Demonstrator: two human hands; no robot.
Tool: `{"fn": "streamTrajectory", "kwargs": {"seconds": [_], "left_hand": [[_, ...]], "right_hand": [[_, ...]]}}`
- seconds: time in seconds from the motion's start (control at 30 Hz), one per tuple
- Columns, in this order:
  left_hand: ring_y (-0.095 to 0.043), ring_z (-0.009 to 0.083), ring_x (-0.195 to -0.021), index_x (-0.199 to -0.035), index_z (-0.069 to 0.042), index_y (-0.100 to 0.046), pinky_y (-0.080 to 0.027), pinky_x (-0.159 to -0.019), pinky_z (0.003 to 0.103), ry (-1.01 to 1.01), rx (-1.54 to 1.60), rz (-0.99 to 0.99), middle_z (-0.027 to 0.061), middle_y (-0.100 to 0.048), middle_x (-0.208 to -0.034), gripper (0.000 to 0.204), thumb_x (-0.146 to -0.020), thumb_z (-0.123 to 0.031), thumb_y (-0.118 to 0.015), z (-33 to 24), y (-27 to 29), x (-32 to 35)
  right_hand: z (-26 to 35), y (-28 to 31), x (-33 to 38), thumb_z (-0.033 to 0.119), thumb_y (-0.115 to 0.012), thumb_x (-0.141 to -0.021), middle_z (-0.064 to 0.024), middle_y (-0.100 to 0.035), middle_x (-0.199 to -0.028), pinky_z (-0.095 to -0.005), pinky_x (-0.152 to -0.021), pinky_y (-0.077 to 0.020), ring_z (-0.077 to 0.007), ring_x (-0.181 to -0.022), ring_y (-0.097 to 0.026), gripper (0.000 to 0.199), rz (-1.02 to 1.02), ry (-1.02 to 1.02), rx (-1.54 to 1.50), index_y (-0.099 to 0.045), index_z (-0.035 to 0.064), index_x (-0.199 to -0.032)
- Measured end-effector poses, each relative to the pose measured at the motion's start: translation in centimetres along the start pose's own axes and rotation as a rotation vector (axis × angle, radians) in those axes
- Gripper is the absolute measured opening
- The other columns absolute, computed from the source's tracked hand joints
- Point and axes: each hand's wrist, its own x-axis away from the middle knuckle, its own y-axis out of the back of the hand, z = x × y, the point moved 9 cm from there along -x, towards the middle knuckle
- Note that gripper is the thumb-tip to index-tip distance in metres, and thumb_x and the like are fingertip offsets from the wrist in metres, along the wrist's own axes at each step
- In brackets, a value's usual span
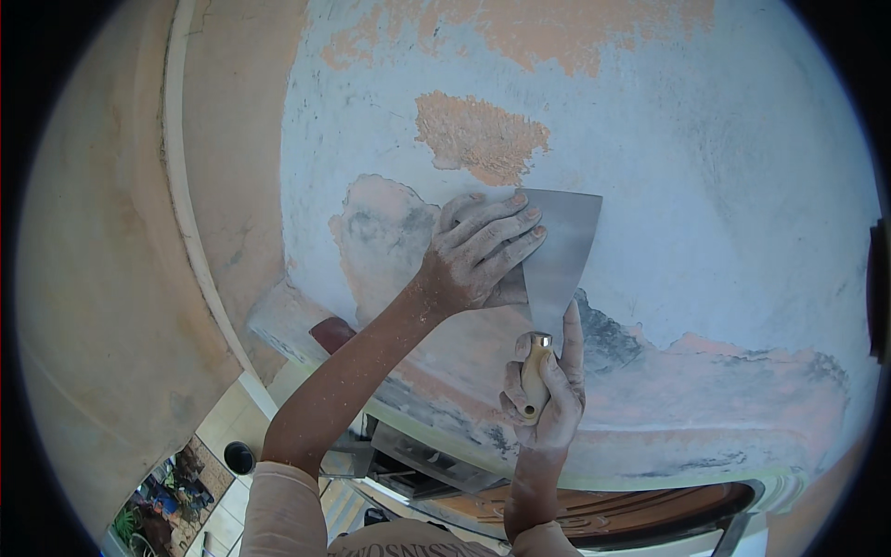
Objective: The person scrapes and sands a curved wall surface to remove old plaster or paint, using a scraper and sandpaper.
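Note:
A putty knife with a wide, flaring metal blade [564, 232] and a cream handle [534, 376] lies against a patchy wall [705, 204]. My right hand [557, 399] wraps round the handle, its index finger stretched up along the blade. Across the blade's left edge rest the outstretched fingers of my left hand [483, 246], dusted white. Just above the blade's top edge, a bare orange patch [483, 135] shows through the pale coating. A rough grey and pink patch [385, 227] is left of my left hand.
Below the patches runs a curved ledge [724, 408]. A dark red flat piece [332, 334] lies near my left forearm. Under the ledge are a brown wooden panel [640, 511] and dark grey framework [427, 455]. A black container [239, 458] stands on the floor at lower left, near plants.

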Motion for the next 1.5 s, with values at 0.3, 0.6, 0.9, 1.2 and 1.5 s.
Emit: {"fn": "streamTrajectory", "kwargs": {"seconds": [0.3,0.6,0.9,1.2,1.5], "left_hand": [[-0.054,0.0188,-0.111,-0.109,-0.017,-0.059,-0.038,-0.09,0.043,0.046,0.028,-0.012,0.0014,-0.059,-0.116,0.054,-0.067,-0.051,-0.068,0.7,-0.1,-0.5],[-0.056,0.0192,-0.108,-0.108,-0.016,-0.059,-0.038,-0.09,0.044,0.06,0.058,-0.01,0.0012,-0.059,-0.114,0.054,-0.066,-0.049,-0.069,0.2,-0.1,-0.3],[-0.055,0.0173,-0.109,-0.107,-0.015,-0.06,-0.039,-0.086,0.042,0.101,0.057,-0.03,0.0006,-0.059,-0.113,0.052,-0.068,-0.048,-0.067,0.2,0.1,-0.3],[-0.058,0.0203,-0.105,-0.104,-0.013,-0.061,-0.041,-0.083,0.038,0.095,0.048,-0.053,0.0031,-0.061,-0.109,0.051,-0.068,-0.048,-0.067,0.4,0.4,-0.8],[-0.061,0.0211,-0.098,-0.098,-0.011,-0.063,-0.044,-0.081,0.035,0.089,0.071,-0.097,0.0037,-0.064,-0.102,0.047,-0.069,-0.047,-0.066,0.7,0.8,-1.5]], "right_hand": [[0.4,-0.7,-0.3,0.007,-0.044,-0.091,-0.0133,-0.054,-0.092,-0.0173,-0.033,-0.0329,-0.0069,-0.046,-0.044,0.061,-0.081,-0.017,0.019,-0.015,0.0085,-0.144],[0.9,-0.7,0.7,0.006,-0.041,-0.092,-0.0146,-0.053,-0.093,-0.0173,-0.03,-0.032,-0.0059,-0.043,-0.041,0.059,-0.114,-0.013,0.101,-0.014,0.0121,-0.144],[1.4,-0.9,0.6,0.006,-0.038,-0.093,-0.0146,-0.053,-0.093,-0.0158,-0.029,-0.0304,-0.0042,-0.042,-0.039,0.056,-0.09,0.012,0.206,-0.014,0.0111,-0.144],[2.0,-1.6,0.7,0.008,-0.044,-0.091,-0.0136,-0.054,-0.092,-0.0178,-0.031,-0.0313,-0.0049,-0.044,-0.041,0.06,-0.123,-0.036,0.12,-0.013,0.0041,-0.143],[2.5,-3.1,0.2,0.004,-0.038,-0.091,-0.0198,-0.05,-0.097,-0.0168,-0.026,-0.0322,-0.0056,-0.041,-0.039,0.06,-0.094,-0.06,0.098,-0.009,0.0073,-0.144]]}}
